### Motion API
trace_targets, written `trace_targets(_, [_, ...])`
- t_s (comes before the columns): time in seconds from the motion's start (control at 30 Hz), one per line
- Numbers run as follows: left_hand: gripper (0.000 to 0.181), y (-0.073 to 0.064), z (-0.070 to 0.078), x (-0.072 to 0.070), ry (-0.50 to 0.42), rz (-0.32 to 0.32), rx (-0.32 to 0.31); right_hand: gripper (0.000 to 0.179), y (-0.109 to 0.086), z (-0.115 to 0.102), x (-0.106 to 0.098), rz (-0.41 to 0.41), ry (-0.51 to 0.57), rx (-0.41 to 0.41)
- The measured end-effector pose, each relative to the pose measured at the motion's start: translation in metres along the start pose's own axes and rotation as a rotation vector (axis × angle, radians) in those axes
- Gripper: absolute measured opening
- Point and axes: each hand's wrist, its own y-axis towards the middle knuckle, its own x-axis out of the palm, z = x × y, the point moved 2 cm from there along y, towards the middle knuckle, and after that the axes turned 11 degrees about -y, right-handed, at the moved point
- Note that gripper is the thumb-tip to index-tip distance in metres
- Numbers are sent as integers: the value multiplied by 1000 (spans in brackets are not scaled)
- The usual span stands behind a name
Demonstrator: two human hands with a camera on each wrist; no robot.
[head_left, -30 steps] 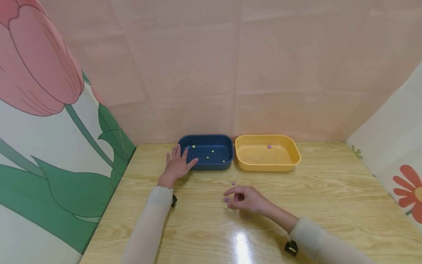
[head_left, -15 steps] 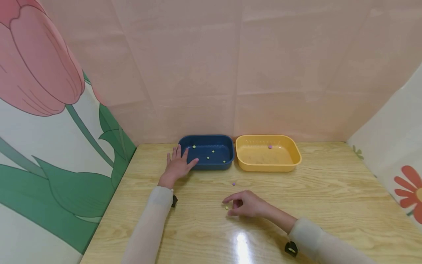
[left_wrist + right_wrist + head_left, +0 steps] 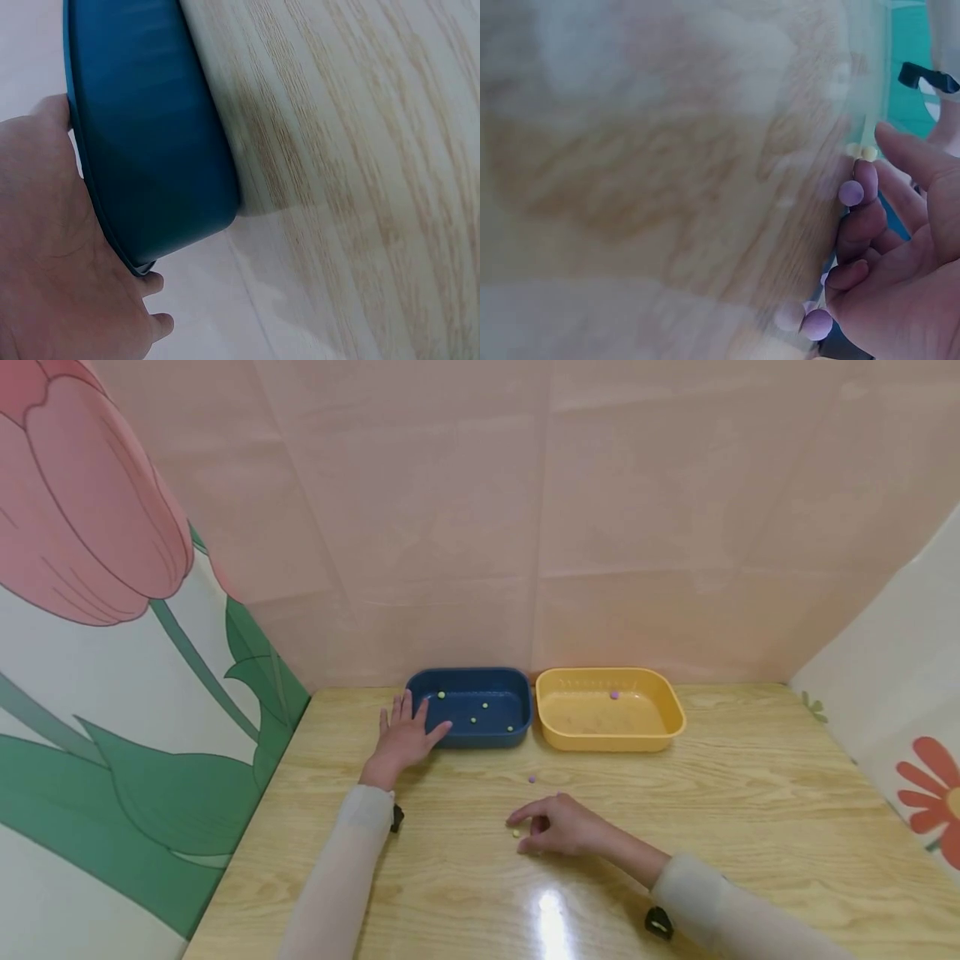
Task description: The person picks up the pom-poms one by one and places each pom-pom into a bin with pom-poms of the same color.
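Right hand (image 3: 561, 827) near yellow ball (image 3: 516, 833)

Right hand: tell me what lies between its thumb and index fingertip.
A small yellow ball sits in that gap of the right hand, as the head view shows.

The right hand (image 3: 915, 274), fingers (image 3: 861, 231) bent, is at the glossy worktop (image 3: 682, 217). A yellow ball (image 3: 869, 153) sits just beside the fingertips, a purple ball (image 3: 851, 193) by the fingers, a second purple ball (image 3: 818, 325) near the palm.
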Motion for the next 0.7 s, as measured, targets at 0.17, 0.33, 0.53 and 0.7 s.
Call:
trace_targets(0.17, [89, -1, -1, 0, 5, -5, 7, 32, 1, -2, 1, 7, -40, -22])
trace_targets(0.33, [89, 0, 0, -1, 0, -6, 8, 27, 3, 1, 4, 22, -71, -29])
trace_targets(0.53, [89, 0, 0, -1, 1, 1, 3, 11, 3, 5, 6, 50, -74, -42])
trace_targets(0.7, [90, 0, -1, 1, 11, 7, 4, 8, 3, 5, 7, 56, -78, -56])
